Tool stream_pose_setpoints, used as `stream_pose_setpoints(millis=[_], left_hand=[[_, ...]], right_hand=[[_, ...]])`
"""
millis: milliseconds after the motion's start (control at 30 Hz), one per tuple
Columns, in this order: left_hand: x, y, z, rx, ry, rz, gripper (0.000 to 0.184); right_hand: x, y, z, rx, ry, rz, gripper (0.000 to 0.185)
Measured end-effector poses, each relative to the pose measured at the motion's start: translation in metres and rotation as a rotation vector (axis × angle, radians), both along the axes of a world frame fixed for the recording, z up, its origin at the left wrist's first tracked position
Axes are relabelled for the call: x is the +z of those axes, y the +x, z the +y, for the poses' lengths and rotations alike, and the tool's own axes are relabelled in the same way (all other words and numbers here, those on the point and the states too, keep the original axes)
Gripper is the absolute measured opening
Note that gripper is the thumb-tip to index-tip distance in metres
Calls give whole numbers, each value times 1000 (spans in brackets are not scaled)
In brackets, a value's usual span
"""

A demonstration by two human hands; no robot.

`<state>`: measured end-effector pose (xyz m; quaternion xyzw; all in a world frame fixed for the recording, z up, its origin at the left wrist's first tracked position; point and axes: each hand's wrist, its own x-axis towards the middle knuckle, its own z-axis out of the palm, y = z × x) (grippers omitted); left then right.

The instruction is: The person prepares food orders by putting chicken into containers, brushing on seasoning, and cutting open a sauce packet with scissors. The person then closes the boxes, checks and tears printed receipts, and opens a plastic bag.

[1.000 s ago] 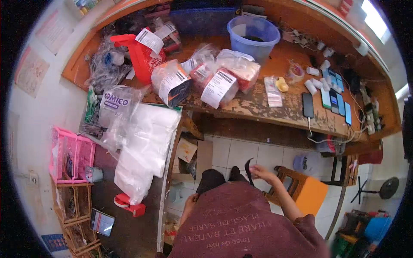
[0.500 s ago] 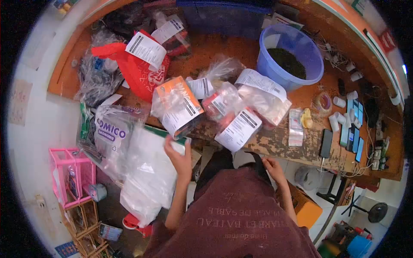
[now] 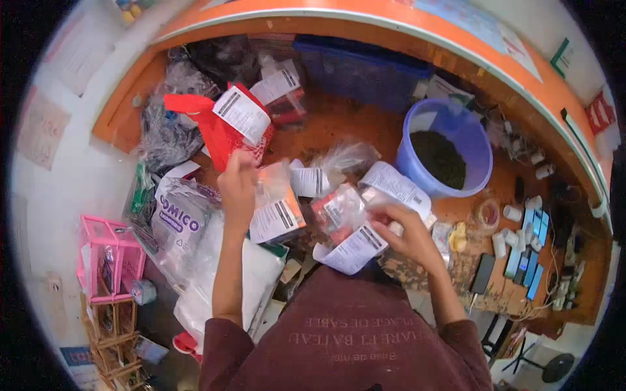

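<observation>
My left hand (image 3: pixel 238 186) is raised over the table, beside the plastic-wrapped orange box (image 3: pixel 277 189) and just below the red bag (image 3: pixel 228 130). Motion smears its fingers. My right hand (image 3: pixel 411 234) has thumb and fingers bent around the right edge of a clear plastic packet (image 3: pixel 355 244) with a white printed label, lying at the table's near edge. Touching that packet is a red bagged item (image 3: pixel 336 212). Behind my right hand lies another clear parcel with a white label (image 3: pixel 398 186).
A blue bucket (image 3: pixel 407 153) with dark green contents stands at the right back. Phones (image 3: pixel 482 274), tape (image 3: pixel 487 213) and small white rolls cover the right end. Clear plastic bags (image 3: pixel 215 280) and a pink rack (image 3: pixel 111 260) are at left.
Both hands have risen from below the table edge: the left up past the orange box, the right onto the labelled packet. The whole view has tilted upward.
</observation>
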<state>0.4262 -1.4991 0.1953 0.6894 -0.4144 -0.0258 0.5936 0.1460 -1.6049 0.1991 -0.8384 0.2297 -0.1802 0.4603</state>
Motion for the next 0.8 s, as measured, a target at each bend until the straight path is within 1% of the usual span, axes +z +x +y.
stream_pose_setpoints(millis=[67, 100, 133, 167, 200, 233, 300, 333, 400, 433, 467, 533, 567, 600, 667, 700, 733, 800], left_hand=[[30, -17, -9, 22, 144, -77, 11], [41, -23, -12, 10, 183, 133, 17], [48, -31, -14, 20, 118, 119, 20], [53, -38, -15, 28, 57, 107, 24], [67, -44, -18, 44, -25, 75, 28], [84, -52, -15, 36, -6, 27, 27], [122, -63, 4, 159, 131, -179, 25], [142, -65, 13, 282, 3, -514, 24], [177, -77, 40, 485, -250, -770, 24], [176, -83, 59, 547, -324, -681, 25], [175, -90, 78, 602, -405, -591, 25], [156, -97, 122, 700, -483, -400, 25], [134, -98, 142, 715, -360, -360, 24], [100, -95, 161, 746, -238, -314, 22], [6, -97, 200, 740, -56, -152, 22], [-41, -115, 220, 736, 95, -54, 25], [-95, -136, 236, 823, 184, 181, 28], [-115, -198, 253, 900, 417, 599, 29]], right_hand=[[14, 46, 0, 71, -182, -227, 38], [16, 74, -1, 88, -328, -224, 38], [9, 101, 1, 98, -463, -219, 39], [-21, 136, 9, 200, -363, -299, 37], [-34, 166, 9, 312, -282, -395, 36], [-17, 175, 6, 318, -314, -342, 29], [21, 184, -3, 324, -385, -235, 16], [44, 186, -19, 307, -341, -369, 14], [106, 199, -71, 264, -283, -624, 13], [152, 192, -85, 121, -319, -607, 13], [185, 190, -110, 39, -411, -643, 14], [228, 180, -162, -122, -624, -635, 14], [240, 177, -190, -172, -705, -572, 14], [247, 172, -219, -212, -778, -484, 14], [247, 172, -272, -232, -867, -314, 14], [244, 177, -294, -230, -890, -245, 14], [241, 181, -312, -235, -923, -181, 14], [229, 197, -345, -252, -972, -76, 15]])
